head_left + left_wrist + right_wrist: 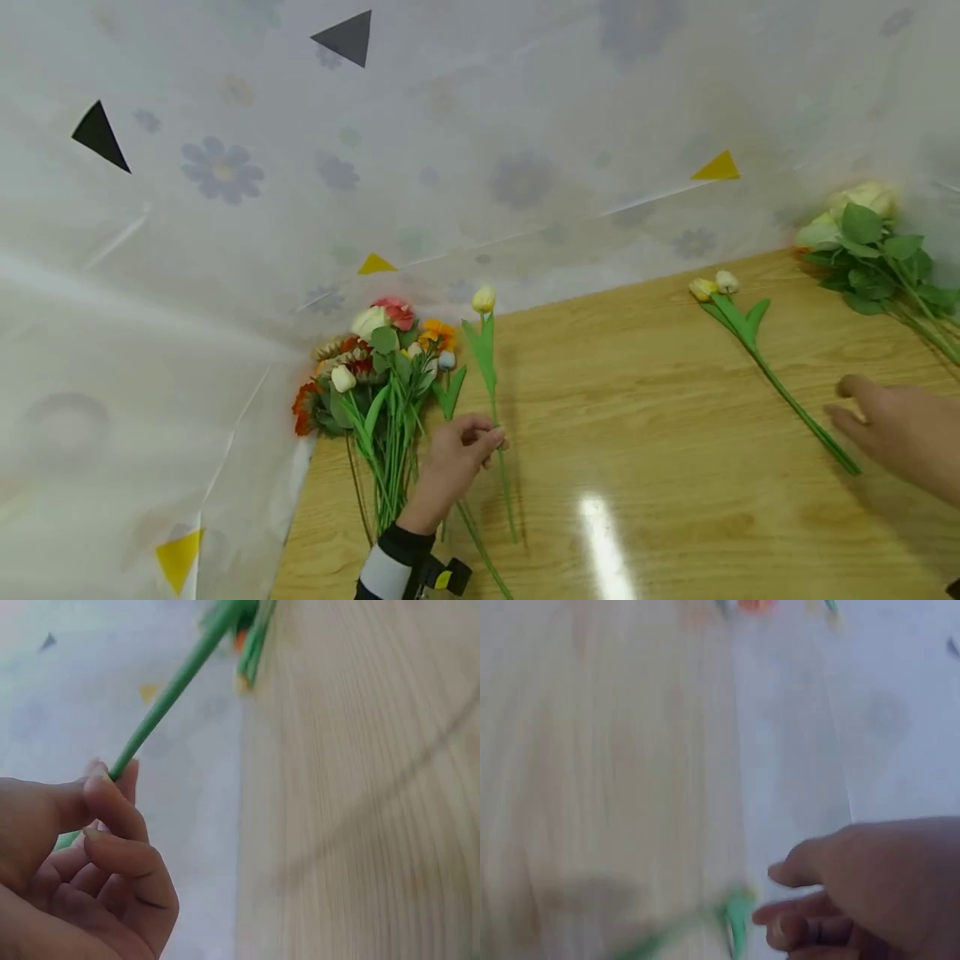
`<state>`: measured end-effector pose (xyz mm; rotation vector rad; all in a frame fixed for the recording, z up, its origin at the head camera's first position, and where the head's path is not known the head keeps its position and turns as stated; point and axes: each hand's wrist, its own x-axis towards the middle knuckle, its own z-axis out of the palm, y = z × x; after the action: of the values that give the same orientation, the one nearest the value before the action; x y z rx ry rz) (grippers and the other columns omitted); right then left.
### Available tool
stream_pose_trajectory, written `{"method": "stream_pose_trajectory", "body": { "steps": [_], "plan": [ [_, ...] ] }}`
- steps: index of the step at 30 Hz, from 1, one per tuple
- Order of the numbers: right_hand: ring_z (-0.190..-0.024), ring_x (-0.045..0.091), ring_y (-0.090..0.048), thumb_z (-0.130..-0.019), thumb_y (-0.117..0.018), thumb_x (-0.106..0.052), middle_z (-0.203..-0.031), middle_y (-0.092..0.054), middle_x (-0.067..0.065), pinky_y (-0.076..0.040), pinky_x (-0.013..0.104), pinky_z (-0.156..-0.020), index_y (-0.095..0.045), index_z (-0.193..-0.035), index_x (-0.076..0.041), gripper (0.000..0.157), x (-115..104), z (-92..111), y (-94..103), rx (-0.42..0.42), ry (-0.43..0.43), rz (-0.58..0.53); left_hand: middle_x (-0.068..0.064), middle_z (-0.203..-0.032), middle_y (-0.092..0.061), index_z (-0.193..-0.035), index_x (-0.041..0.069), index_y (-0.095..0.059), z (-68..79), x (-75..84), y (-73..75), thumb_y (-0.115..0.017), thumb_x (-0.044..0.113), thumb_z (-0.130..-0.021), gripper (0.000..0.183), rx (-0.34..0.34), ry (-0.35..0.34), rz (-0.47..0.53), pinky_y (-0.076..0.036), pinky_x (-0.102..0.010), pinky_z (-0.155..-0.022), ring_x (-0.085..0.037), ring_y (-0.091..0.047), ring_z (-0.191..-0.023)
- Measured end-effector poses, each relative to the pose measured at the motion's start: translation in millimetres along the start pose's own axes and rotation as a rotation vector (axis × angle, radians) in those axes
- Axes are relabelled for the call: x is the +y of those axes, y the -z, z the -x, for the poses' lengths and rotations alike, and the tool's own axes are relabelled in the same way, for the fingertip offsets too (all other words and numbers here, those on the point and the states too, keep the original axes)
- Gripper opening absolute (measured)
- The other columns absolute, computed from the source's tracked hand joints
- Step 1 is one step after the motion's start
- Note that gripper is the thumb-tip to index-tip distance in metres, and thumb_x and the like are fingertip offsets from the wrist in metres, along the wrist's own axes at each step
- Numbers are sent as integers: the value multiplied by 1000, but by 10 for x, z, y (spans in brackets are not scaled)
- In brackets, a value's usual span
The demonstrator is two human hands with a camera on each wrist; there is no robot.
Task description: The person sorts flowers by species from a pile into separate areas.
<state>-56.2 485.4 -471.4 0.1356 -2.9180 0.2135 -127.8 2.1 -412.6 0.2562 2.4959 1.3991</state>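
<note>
My left hand (457,458) pinches the green stem of a yellow tulip (483,300) between thumb and fingers. The bloom points toward the back wall, and the stem's lower end runs down past the hand. In the left wrist view that green stem (176,686) slants up from the fingertips. My right hand (903,429) hovers at the right with fingers loosely bent and nothing in them. Just left of it lie a yellow and a white tulip (740,321), their stems together on the table. The right wrist view shows a blurred green stem and leaf (737,911) near the fingertips.
A mixed pile of flowers (382,342) with long green stems lies left of my left hand. Pale roses with leafy stems (870,267) lie at the far right. Whitish floral sheeting (480,150) rises behind and left of the wooden table (637,400).
</note>
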Motion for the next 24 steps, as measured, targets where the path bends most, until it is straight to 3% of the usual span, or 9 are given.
{"method": "stream_pose_trajectory", "body": {
  "steps": [1, 2, 4, 8, 11, 15, 19, 21, 24],
  "plan": [
    [-44, 7, -41, -103, -56, -18, -61, -56, -1, -35, 26, -45, -59, -100, 8, 26, -182, -11, 40, -116, 33, -57, -11, -94, -74, -103, 9, -69, -24, 60, -65, -66, 35, -96, 27, -28, -2, 50, -49, -26, -60, -25, -65, -74],
    [-47, 4, -41, -96, -65, -11, -64, -56, -5, -35, 24, -46, -62, -101, 3, 16, -350, -28, 50, -176, 81, -161, -10, -95, -73, -104, 9, -69, -46, 125, -138, -67, 34, -95, 27, -57, -6, 102, -50, -26, -61, -23, -65, -74],
    [-51, -2, -42, -102, -57, -17, -62, -52, -13, -36, 22, -47, -64, -106, -3, 16, -692, -68, 47, -241, 136, -463, -9, -96, -73, -103, 9, -67, -88, 247, -303, -68, 33, -95, 25, -114, -22, 195, -50, -24, -62, -18, -64, -73],
    [-52, -6, -39, -105, -50, -12, -62, -48, -14, -37, 21, -46, -63, -115, -2, 19, -1241, -83, -52, -294, 341, -908, -6, -96, -73, -102, 8, -66, -135, 440, -665, -69, 28, -95, 22, -195, -88, 311, -51, -22, -62, -9, -61, -69],
    [-53, -6, -42, -105, -45, -6, -62, -53, -4, -40, 21, -46, -61, -113, -1, 18, -1520, -86, -99, -328, 396, -1113, -7, -95, -74, -99, 7, -65, -148, 525, -899, -70, 28, -94, 23, -211, -134, 340, -52, -22, -61, -7, -60, -65],
    [-53, -10, -40, -104, -45, -1, -61, -55, 4, -38, 18, -43, -60, -101, -7, 16, -1701, -54, -142, -293, 434, -1202, -11, -94, -74, -97, 6, -64, -127, 553, -1053, -71, 28, -93, 23, -195, -160, 358, -54, -26, -60, -7, -59, -61],
    [-54, -10, -40, -103, -47, 0, -61, -55, 1, -38, 17, -44, -58, -97, -13, 18, -1730, -28, -165, -239, 431, -1184, -13, -94, -73, -99, 8, -64, -103, 522, -1041, -69, 30, -94, 23, -175, -176, 327, -55, -29, -61, -9, -59, -62],
    [-54, -9, -41, -103, -49, -1, -62, -54, -4, -38, 18, -45, -58, -96, -15, 18, -1699, -26, -168, -206, 410, -1141, -10, -97, -71, -106, 11, -64, -95, 497, -996, -66, 35, -96, 26, -165, -202, 248, -56, -30, -63, -9, -61, -65],
    [-53, -9, -40, -101, -52, 0, -63, -50, -13, -38, 18, -45, -59, -95, -16, 19, -1577, -50, -181, -111, 375, -1019, -4, -104, -68, -120, 16, -61, -90, 418, -865, -61, 41, -98, 33, -120, -244, 43, -55, -26, -62, -7, -62, -70]
  ]
}}
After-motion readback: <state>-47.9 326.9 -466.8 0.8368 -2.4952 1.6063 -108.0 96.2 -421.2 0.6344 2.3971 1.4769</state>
